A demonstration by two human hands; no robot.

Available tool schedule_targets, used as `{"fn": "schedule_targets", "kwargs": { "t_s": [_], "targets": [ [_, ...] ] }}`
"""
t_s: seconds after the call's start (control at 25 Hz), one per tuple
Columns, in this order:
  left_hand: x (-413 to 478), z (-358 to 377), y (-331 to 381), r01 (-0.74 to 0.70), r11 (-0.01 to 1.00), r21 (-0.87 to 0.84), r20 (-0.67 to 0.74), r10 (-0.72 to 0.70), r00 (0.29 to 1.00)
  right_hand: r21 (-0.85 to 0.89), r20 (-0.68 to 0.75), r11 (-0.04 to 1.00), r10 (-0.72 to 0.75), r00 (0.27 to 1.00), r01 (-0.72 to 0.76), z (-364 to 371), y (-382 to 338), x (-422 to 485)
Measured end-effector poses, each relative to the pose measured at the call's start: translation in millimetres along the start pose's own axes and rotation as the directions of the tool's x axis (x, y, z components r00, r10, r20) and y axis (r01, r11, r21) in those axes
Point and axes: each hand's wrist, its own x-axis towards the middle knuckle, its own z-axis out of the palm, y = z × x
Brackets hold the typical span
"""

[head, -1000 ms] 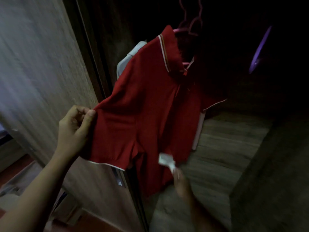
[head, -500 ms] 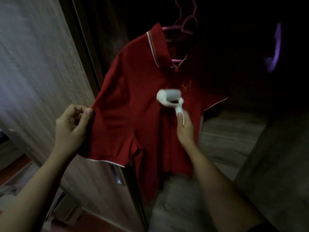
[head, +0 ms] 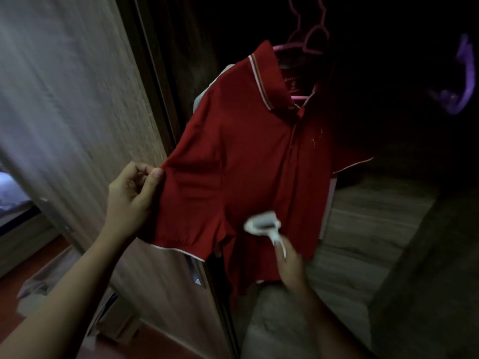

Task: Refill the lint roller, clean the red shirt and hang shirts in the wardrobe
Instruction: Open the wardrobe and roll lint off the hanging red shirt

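**Red shirt** (head: pixel 246 164): centre of frame. It hangs on a pink hanger (head: pixel 308 45) at upper centre, in the dark wardrobe opening. The collar has a pale striped edge, and one sleeve is drawn toward the left of frame.

**Left hand** (head: pixel 132 193): centre left. Its grip is pinched on the sleeve's outer edge, thumb against fingers, and stretches the cloth flat.

**Right hand** (head: pixel 289 265): lower centre. Its grip is closed round the handle of the lint roller (head: pixel 264 225). The white roller head is blurred and lies against the shirt's lower front, just right of the sleeve hem.

**Wardrobe door** (head: pixel 77 99): left of frame, wood grain.

**Pale garment** (head: pixel 207 86): behind the shirt's shoulder, mostly hidden.

**Purple hanger** (head: pixel 464 81): upper right, blurred.

**Step in hand (judged):** rolling the front panel.

**Method advised:**
- Hold the cloth taut against the roller's push.
- Run straight, overlapping passes from collar to hem.
- Press lightly so the pink hanger does not swing or slip.
- Cover the pinched sleeve last.
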Motion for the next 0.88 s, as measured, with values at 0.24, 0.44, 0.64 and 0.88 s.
{"fn": "schedule_targets", "kwargs": {
  "t_s": [0.24,0.44,0.64,0.88],
  "targets": [
    [-0.4,-0.6,0.7,0.002,1.0,-0.031,0.001,-0.002,1.0,0.072,-0.119,0.918,-0.381,0.917,0.391,-41.9,-155.4,62.6],
    [-0.6,0.8,0.5,0.005,1.0,-0.009,-0.005,-0.005,1.0,-0.046,0.037,0.988,-0.145,0.989,0.147,8.0,-40.2,-5.9],
    [0.9,-1.1,-0.3,0.008,1.0,-0.027,0.025,-0.008,1.0,-0.201,0.174,0.971,0.167,0.97,-0.131,26.1,38.5,-47.9],
    [-0.7,-0.6,-1.1,0.011,1.0,-0.022,0.028,-0.01,1.0,0.078,0.005,0.993,-0.092,0.996,0.091,-15.1,-129.4,23.9]
  ]
}}
